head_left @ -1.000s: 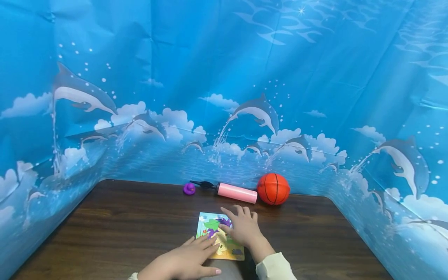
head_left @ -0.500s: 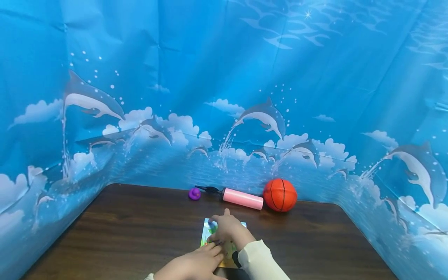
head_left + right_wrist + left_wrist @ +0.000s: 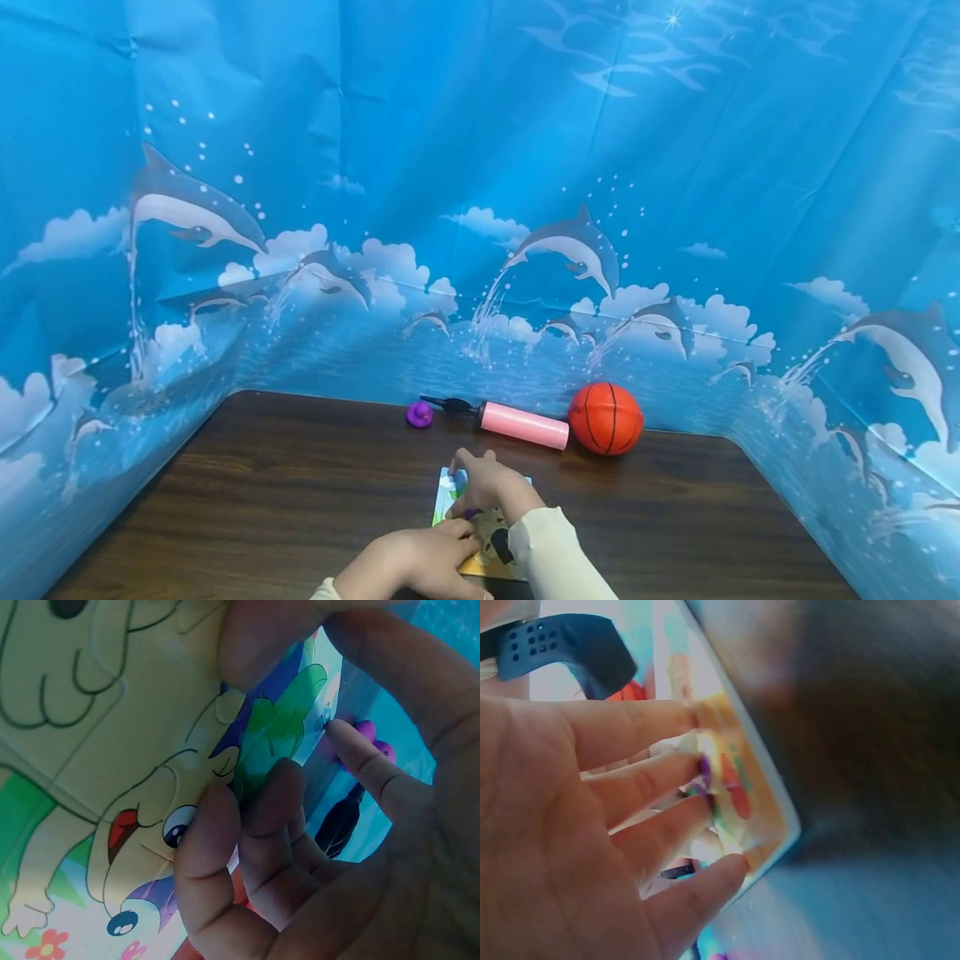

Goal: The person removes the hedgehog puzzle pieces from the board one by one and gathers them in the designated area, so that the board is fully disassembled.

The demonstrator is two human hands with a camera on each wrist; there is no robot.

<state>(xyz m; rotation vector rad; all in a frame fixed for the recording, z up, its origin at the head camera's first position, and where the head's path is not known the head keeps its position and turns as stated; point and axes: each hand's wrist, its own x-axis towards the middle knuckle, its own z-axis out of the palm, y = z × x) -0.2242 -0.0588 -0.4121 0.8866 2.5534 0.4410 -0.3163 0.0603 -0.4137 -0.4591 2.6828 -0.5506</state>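
A square cartoon jigsaw puzzle (image 3: 491, 567) lies on the table in front of me, printed with a yellow character, purple hair and a green leaf. My left hand (image 3: 423, 557) rests its fingertips on the puzzle's lower left part. In the left wrist view, the left fingers (image 3: 656, 787) are spread and nearly straight over the picture. My right hand (image 3: 491, 487) arches over the upper part. The right wrist view shows bent fingertips (image 3: 214, 817) at the leaf and face, with the picture visible between thumb and fingers. Much of the puzzle is hidden under both hands.
Behind the puzzle lie a purple rubber duck (image 3: 419, 415), a pink hand pump (image 3: 523, 424) with a black end, and an orange toy basketball (image 3: 605, 419). A blue dolphin-print backdrop (image 3: 480, 167) surrounds the dark wooden table (image 3: 300, 467) at the back and sides.
My right hand has moved left across the puzzle, its fingers going from spread to bent down onto the picture. My left hand has shifted slightly right. The head view has tilted a little.
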